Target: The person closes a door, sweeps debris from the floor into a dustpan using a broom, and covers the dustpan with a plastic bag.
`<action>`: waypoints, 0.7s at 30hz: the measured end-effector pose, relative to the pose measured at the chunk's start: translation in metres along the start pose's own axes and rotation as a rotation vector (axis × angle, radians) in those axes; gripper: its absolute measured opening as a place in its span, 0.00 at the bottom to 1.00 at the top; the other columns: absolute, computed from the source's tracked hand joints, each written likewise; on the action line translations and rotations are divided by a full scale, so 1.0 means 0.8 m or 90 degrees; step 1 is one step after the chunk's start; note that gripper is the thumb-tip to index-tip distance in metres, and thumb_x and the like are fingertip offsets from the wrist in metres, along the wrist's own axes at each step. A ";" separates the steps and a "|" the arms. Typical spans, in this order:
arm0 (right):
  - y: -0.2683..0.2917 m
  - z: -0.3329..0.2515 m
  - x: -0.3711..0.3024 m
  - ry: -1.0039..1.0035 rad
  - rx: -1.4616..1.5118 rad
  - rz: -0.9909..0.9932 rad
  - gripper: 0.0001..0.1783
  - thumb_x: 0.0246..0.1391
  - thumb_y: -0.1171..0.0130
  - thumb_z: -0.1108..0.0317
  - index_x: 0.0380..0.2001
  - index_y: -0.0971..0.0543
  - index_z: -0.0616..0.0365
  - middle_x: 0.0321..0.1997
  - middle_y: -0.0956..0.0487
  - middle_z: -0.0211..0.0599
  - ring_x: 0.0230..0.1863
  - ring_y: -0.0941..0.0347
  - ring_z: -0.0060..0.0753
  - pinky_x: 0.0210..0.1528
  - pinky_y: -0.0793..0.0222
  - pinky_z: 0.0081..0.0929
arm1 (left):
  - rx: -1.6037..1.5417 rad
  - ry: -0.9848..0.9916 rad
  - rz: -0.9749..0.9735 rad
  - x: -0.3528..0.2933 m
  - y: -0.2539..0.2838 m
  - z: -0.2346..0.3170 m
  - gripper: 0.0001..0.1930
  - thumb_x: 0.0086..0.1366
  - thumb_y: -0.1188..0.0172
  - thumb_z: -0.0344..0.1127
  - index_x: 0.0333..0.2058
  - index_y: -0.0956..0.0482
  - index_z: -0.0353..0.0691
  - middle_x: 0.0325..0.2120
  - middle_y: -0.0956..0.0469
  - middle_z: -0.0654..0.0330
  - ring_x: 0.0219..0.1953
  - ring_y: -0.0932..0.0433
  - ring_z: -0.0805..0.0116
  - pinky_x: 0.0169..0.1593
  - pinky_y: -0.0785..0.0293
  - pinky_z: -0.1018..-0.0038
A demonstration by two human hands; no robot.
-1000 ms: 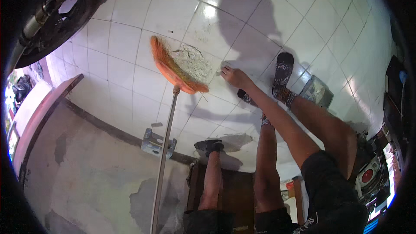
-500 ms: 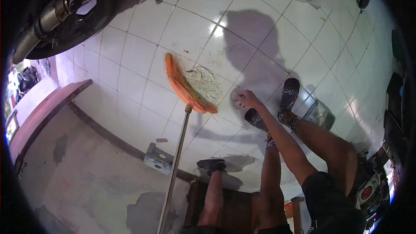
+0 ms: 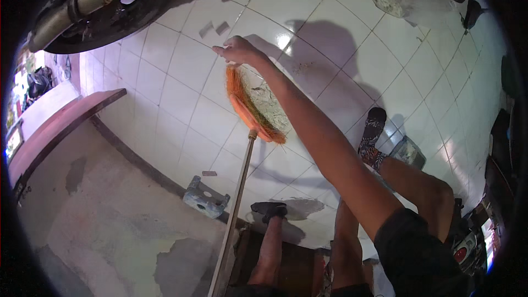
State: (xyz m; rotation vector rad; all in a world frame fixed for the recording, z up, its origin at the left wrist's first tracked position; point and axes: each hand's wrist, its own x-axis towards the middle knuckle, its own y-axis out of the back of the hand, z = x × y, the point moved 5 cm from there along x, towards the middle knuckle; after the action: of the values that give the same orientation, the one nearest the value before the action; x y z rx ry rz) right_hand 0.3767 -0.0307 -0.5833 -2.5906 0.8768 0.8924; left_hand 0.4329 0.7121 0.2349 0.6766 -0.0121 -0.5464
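Seemingly a home, tiled floor (image 3: 170, 99), motorcycle (image 3: 82, 9)

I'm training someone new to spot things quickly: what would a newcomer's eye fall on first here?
Probably the bright orange broom head near the middle of the picture, its bristles curving along a pale, flaky patch on the tiled floor. Next comes the outstretched right hand, just above the bristles in the view. Then the dark wheel at upper left.
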 end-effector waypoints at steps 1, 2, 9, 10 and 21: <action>-0.006 -0.002 -0.002 -0.037 -0.023 0.001 0.26 0.51 0.47 0.45 0.38 0.23 0.60 0.38 0.21 0.38 0.36 0.23 0.30 0.35 0.26 0.25 | -0.013 0.005 0.001 -0.001 0.003 0.006 0.20 0.61 0.49 0.47 0.15 0.34 0.42 0.08 0.38 0.64 0.12 0.40 0.71 0.26 0.36 0.70; -0.016 -0.003 -0.005 -0.072 -0.045 0.000 0.28 0.50 0.47 0.44 0.38 0.23 0.60 0.38 0.21 0.40 0.36 0.23 0.33 0.36 0.26 0.28 | -0.024 0.009 0.005 -0.005 0.005 0.012 0.20 0.61 0.50 0.47 0.15 0.34 0.42 0.08 0.38 0.64 0.12 0.40 0.71 0.26 0.36 0.70; -0.134 0.015 -0.196 0.228 -0.183 -0.089 0.35 0.36 0.35 0.63 0.51 0.33 0.58 0.50 0.31 0.49 0.53 0.33 0.44 0.51 0.35 0.33 | -0.149 0.033 0.025 -0.033 0.015 0.027 0.21 0.61 0.50 0.47 0.13 0.35 0.43 0.07 0.39 0.65 0.11 0.41 0.72 0.25 0.37 0.70; -0.153 0.041 -0.226 0.070 -0.325 -0.293 0.46 0.29 0.32 0.66 0.57 0.40 0.56 0.59 0.40 0.51 0.62 0.44 0.46 0.56 0.39 0.33 | -0.188 0.039 0.022 -0.031 0.011 0.009 0.21 0.61 0.50 0.47 0.13 0.35 0.44 0.07 0.39 0.65 0.11 0.41 0.72 0.25 0.37 0.70; -0.298 -0.100 -0.439 0.235 -0.455 -0.603 0.14 0.36 0.37 0.61 0.27 0.22 0.58 0.31 0.23 0.47 0.39 0.27 0.43 0.49 0.37 0.44 | -0.397 0.107 0.099 -0.172 0.048 0.091 0.22 0.61 0.50 0.48 0.11 0.36 0.45 0.06 0.41 0.67 0.10 0.42 0.74 0.25 0.38 0.71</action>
State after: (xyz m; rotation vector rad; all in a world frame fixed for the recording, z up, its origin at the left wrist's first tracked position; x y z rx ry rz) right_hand 0.3413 0.2832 -0.2885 -3.2317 -0.7789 0.4660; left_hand 0.3196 0.7608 0.3373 0.1080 0.2528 -0.3134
